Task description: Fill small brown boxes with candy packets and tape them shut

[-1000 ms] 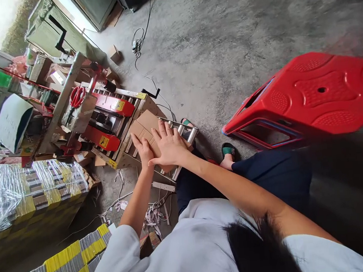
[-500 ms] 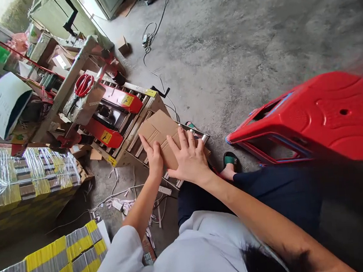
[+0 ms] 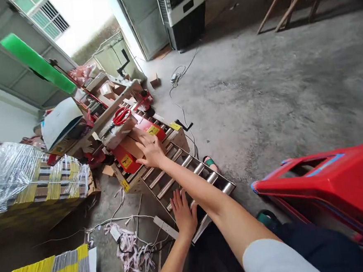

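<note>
My right hand (image 3: 152, 153) reaches forward with its fingers spread, its palm on or just above the near end of a flat brown cardboard box (image 3: 132, 147). The box lies between the red side guides of a carton sealing machine (image 3: 119, 130), and its far part is hidden under the machine head. My left hand (image 3: 184, 215) rests, fingers stretched out, on the near part of the roller conveyor (image 3: 188, 162), holding nothing. Red-handled scissors (image 3: 122, 115) lie on top of the machine head.
A red plastic stool (image 3: 337, 183) stands to the right. Wrapped stacks of yellow and grey cardboard (image 3: 63, 177) are at the left. A power strip (image 3: 165, 227), cables and pink-white scraps (image 3: 130, 247) lie on the floor. An air cooler (image 3: 185, 17) stands at the back.
The box has moved forward off the near rollers into the machine, with my right hand following it. My left hand has left the box and come down onto the rollers. The view has tilted up.
</note>
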